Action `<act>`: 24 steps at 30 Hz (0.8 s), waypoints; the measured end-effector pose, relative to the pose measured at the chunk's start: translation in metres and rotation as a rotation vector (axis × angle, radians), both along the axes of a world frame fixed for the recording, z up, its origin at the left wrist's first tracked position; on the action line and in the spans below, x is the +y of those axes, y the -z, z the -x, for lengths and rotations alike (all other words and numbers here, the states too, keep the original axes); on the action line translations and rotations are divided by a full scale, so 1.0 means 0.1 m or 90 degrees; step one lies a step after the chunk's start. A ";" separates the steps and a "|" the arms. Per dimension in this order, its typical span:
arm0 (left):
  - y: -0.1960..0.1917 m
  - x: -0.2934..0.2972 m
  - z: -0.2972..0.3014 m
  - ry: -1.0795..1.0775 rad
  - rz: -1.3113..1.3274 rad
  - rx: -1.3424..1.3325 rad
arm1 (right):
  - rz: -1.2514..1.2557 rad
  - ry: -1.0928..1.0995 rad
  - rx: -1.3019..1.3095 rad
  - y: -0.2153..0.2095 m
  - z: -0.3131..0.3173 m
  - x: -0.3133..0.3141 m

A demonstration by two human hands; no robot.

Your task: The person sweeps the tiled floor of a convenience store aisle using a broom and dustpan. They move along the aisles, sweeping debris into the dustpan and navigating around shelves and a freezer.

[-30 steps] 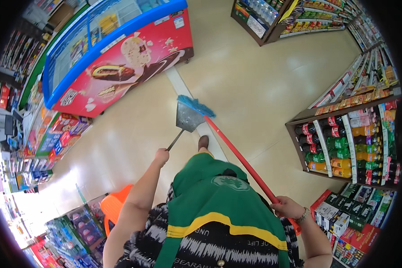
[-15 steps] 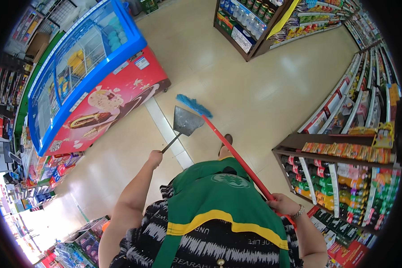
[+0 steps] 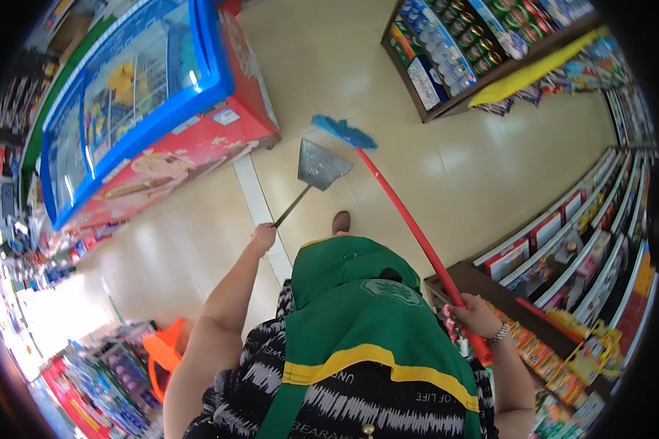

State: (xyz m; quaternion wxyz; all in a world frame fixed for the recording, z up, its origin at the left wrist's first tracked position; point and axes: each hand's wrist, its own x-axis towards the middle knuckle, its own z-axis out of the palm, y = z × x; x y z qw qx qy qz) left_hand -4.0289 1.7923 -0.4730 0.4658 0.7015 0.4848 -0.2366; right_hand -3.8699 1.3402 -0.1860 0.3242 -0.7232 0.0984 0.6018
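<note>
My left hand (image 3: 263, 238) grips the thin dark handle of a grey metal dustpan (image 3: 320, 164), whose pan rests on the cream tiled floor ahead of my foot (image 3: 340, 221). My right hand (image 3: 470, 316) holds the red stick of a broom (image 3: 410, 223) with a blue brush head (image 3: 342, 132). The brush head lies on the floor just beyond the dustpan's far edge. A green apron over a black patterned top fills the lower middle of the view.
A blue and red chest freezer (image 3: 154, 110) stands at the left. Shelves of bottles and cans (image 3: 483, 51) run along the back right, and more shelves of packets (image 3: 586, 249) stand at my right. An orange plastic item (image 3: 165, 351) sits low left.
The view has swung, so the freezer and shelves sit differently in the picture. Both hands keep their grips, and the broom head stays beside the dustpan.
</note>
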 end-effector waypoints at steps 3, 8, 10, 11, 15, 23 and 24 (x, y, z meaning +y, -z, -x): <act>-0.09 -0.13 -0.07 -0.016 0.000 0.025 | 0.002 -0.063 -0.053 0.18 -0.39 0.18; -0.20 -0.51 0.24 -0.069 -0.038 -0.014 | 0.098 -0.260 -0.074 0.06 -1.02 0.54; -0.13 -0.79 0.46 -0.143 -0.038 -0.018 | 0.090 -0.381 -0.078 0.10 -1.26 0.70; -0.12 -0.96 0.54 -0.182 -0.045 -0.015 | 0.091 -0.410 -0.057 0.13 -1.38 0.79; -0.08 -1.61 0.95 -0.317 -0.044 -0.009 | 0.055 -0.598 -0.025 0.46 -1.54 1.34; 0.33 -3.02 1.85 -0.670 0.049 0.059 | -0.178 -1.050 -0.157 1.59 -0.12 3.01; 0.37 -3.18 1.96 -0.687 0.044 0.066 | -0.181 -1.081 -0.174 1.82 0.16 3.18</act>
